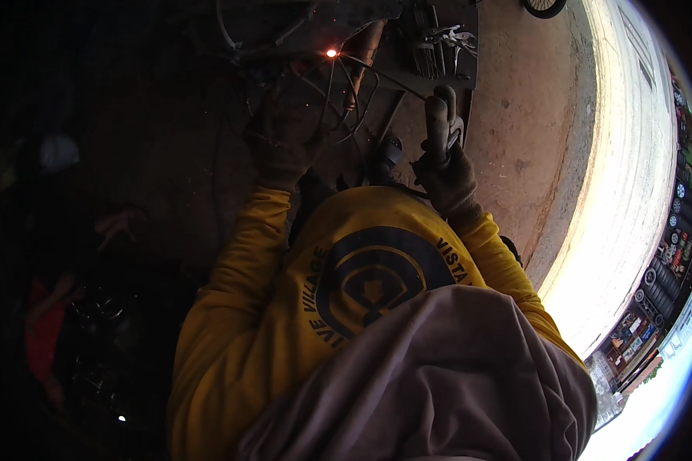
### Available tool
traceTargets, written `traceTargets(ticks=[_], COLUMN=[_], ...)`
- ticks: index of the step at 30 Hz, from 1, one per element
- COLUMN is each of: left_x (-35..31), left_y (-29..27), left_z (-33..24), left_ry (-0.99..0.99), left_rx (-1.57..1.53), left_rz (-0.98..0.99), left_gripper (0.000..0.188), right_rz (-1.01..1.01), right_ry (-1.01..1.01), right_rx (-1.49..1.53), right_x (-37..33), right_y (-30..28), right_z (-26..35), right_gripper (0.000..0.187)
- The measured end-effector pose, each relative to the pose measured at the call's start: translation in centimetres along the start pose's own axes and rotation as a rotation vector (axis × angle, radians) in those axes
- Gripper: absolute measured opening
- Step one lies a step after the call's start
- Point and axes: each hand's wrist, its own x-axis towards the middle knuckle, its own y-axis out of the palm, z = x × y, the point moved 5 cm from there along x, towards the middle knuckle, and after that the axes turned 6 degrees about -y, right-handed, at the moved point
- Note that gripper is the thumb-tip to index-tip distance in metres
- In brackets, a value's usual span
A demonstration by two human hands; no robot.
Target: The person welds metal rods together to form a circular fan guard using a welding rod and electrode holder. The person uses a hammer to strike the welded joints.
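Observation:
My right hand (447,180), in a knitted work glove, is closed around a welding electrode holder (437,127). From it a thin welding rod (388,79) slants up and left to a glowing orange-white spot (331,53) at the edge of a dark metal surface. Several thin bent metal rods (328,96) hang below that spot. My left hand (275,157), also gloved, is to the left of these rods in deep shadow. Its fingers are too dark to show whether they grip anything.
A rust-brown metal bar (367,58) stands right of the glow. Farther right, a dark bench top (469,71) bears metal tools (455,37). Another person's hand (118,224) shows in shadow at left. A wheel (544,6) touches the top edge.

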Motion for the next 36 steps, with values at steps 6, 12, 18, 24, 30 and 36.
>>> traceTargets(ticks=[6, 12, 18, 24, 30, 36], left_x=[0.0, 0.2, 0.5, -0.4, -1.7, -1.2], left_y=[-0.2, -0.6, -1.3, -0.6, 1.0, 0.5], left_z=[0.0, -0.6, -1.0, -0.2, 1.6, 0.6], left_ry=[0.049, 0.079, -0.076, -0.15, -0.337, -0.232], left_rx=[-0.024, -0.016, -0.051, -0.016, -0.065, -0.076], left_rz=[-0.026, -0.086, 0.032, 0.122, 0.258, 0.246], left_gripper=[0.046, 0.047, 0.051, 0.05, 0.049, 0.051], right_rz=[-0.028, 0.02, -0.01, -0.016, -0.021, -0.042], right_ry=[-0.217, -0.207, -0.01, 0.043, -0.03, -0.033], right_rx=[-0.197, -0.191, 0.039, -0.006, 0.064, -0.012], right_x=[0.6, 0.5, 0.4, 0.4, 0.8, 1.0], right_y=[0.3, 0.6, 0.6, 0.5, 0.5, 0.6], right_z=[3.4, 1.3, 0.5, 0.6, 1.7, 2.4], right_gripper=[0.035, 0.036, 0.037, 0.04, 0.044, 0.042])
